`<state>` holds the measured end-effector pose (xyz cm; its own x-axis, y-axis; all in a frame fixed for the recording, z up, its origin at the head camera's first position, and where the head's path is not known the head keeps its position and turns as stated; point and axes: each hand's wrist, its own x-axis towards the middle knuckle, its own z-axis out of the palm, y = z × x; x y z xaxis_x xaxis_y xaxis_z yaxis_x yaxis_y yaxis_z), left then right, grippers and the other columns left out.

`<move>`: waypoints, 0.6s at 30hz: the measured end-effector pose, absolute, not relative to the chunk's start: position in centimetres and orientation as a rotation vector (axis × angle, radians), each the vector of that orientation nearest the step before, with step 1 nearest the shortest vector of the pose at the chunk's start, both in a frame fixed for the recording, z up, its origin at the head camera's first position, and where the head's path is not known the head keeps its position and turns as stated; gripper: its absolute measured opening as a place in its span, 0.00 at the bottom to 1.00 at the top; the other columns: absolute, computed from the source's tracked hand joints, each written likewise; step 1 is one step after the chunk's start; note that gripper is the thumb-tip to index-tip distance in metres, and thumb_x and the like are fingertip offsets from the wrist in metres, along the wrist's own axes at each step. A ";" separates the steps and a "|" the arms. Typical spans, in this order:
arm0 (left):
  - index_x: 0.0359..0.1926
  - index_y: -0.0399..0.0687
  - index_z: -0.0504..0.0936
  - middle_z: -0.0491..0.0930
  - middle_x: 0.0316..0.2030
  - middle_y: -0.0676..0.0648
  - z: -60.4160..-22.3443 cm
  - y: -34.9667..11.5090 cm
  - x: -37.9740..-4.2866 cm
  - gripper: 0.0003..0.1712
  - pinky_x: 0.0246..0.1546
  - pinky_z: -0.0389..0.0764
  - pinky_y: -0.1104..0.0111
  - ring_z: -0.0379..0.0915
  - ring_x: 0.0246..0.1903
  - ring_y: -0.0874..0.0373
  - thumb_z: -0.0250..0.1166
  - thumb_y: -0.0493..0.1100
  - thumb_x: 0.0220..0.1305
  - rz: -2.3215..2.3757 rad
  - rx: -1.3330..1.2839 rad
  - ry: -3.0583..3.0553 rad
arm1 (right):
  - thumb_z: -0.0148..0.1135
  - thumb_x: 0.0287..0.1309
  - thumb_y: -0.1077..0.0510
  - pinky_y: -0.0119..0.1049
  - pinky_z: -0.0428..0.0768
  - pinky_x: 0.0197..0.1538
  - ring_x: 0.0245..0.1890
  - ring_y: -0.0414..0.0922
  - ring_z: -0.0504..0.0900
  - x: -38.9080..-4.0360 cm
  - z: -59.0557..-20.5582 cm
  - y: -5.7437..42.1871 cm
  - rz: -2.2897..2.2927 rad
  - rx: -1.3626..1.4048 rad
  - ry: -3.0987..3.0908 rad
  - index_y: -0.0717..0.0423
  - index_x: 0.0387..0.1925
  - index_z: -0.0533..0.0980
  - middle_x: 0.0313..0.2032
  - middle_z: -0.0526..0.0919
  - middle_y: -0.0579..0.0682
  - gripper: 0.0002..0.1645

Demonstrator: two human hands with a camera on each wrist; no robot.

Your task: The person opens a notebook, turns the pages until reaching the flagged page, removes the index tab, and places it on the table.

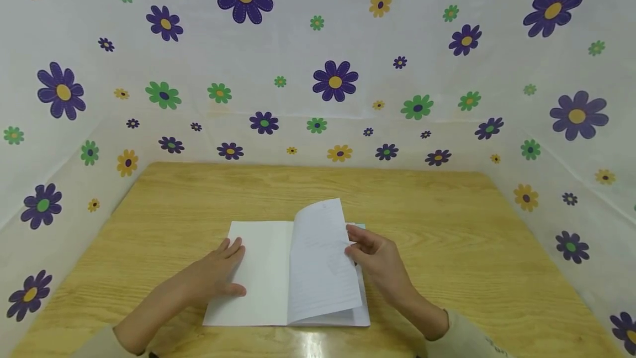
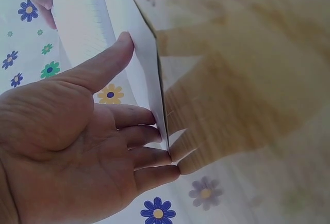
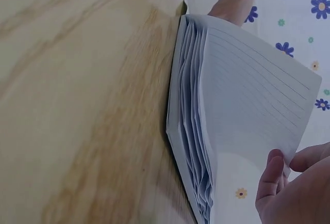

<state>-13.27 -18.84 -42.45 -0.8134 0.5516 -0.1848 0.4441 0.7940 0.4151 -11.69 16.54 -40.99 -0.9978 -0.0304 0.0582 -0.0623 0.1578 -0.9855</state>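
Open notebook (image 1: 263,275), one page (image 1: 323,264) raised

The left hand (image 1: 211,275), fingers extended, touches the notebook's left side. The notebook lies on the table (image 1: 432,203). The right hand (image 1: 381,263) pinches the page's right edge between thumb and fingers.

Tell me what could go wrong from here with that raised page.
The right hand pinches the raised page near its outer edge, so a hard pull might crease or tear it.

The pages underneath look wavy and unevenly spaced, so several could turn together.

The left hand rests at the notebook's left edge; if it lifts away, the notebook may slide.
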 end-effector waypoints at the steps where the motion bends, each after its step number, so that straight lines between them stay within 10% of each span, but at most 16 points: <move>1: 0.72 0.20 0.61 0.53 0.75 0.23 -42.5 -18.8 -13.3 0.53 0.70 0.55 0.35 0.44 0.74 0.22 0.71 0.57 0.64 0.515 0.768 2.686 | 0.66 0.62 0.72 0.24 0.81 0.45 0.47 0.45 0.83 -11.6 -40.9 16.5 2.050 0.075 -2.366 0.67 0.63 0.78 0.58 0.83 0.62 0.26; 18: 0.73 0.22 0.60 0.51 0.76 0.24 -42.7 -19.0 -13.2 0.54 0.71 0.54 0.34 0.42 0.75 0.23 0.70 0.58 0.65 0.528 0.752 2.678 | 0.61 0.69 0.68 0.31 0.83 0.52 0.48 0.37 0.83 -11.8 -40.4 16.1 2.492 -0.086 -2.253 0.74 0.71 0.65 0.56 0.84 0.60 0.32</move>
<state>-13.24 -19.01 -42.67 -0.8144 0.5474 -0.1924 0.4335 0.7944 0.4254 -11.81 16.12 -40.35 -0.9749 -0.1270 -0.1828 0.1947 -0.0882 -0.9769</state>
